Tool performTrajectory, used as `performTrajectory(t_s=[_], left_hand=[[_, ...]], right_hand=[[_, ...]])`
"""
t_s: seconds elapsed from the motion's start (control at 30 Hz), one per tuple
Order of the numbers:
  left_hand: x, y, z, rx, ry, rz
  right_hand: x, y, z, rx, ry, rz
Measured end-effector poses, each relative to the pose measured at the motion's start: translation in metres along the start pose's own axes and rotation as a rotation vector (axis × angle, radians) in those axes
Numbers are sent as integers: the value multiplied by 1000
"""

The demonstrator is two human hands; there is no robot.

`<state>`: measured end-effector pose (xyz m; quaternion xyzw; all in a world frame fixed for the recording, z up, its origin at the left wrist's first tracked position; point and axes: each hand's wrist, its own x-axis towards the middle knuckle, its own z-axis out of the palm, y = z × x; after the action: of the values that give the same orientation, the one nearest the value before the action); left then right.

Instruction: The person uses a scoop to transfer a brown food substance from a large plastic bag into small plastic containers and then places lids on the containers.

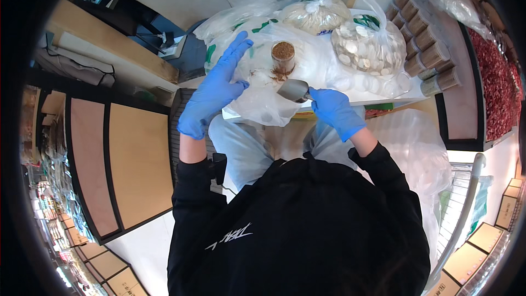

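Note:
In a blue glove, my right hand (335, 111) grips the handle of a small metal scoop (294, 90), whose blade points left toward the jar. My left hand (220, 84), also gloved in blue, is raised with its fingers extended and holds nothing. Between the hands stands a clear plastic jar (283, 58), filled to the top with brown granular material. Brown bits (282, 73) of the same colour show at its base. Under the jar spreads a translucent plastic bag (263, 100), which drapes over the front edge of the table.
A tied bag of white slices (367, 47) and a tied bag of pale material (316, 14) sit behind. Several filled jars (427, 55) are stacked at right, near a bin of dark red dried goods (495, 86). Clear lids (378, 84) lie along the table (363, 99).

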<state>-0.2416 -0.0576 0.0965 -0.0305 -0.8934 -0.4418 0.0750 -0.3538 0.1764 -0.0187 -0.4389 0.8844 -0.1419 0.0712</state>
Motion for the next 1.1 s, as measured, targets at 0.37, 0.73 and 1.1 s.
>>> performTrajectory(t_s=[0.37, 0.73, 1.1], left_hand=[[2, 22, -7, 96, 20, -90], [12, 48, 11, -101, -50, -34], [19, 53, 20, -95, -38, -12]], right_hand=[[47, -53, -6, 329, 168, -137], [90, -78, 66, 721, 93, -90], [92, -47, 98, 699, 304, -210]])
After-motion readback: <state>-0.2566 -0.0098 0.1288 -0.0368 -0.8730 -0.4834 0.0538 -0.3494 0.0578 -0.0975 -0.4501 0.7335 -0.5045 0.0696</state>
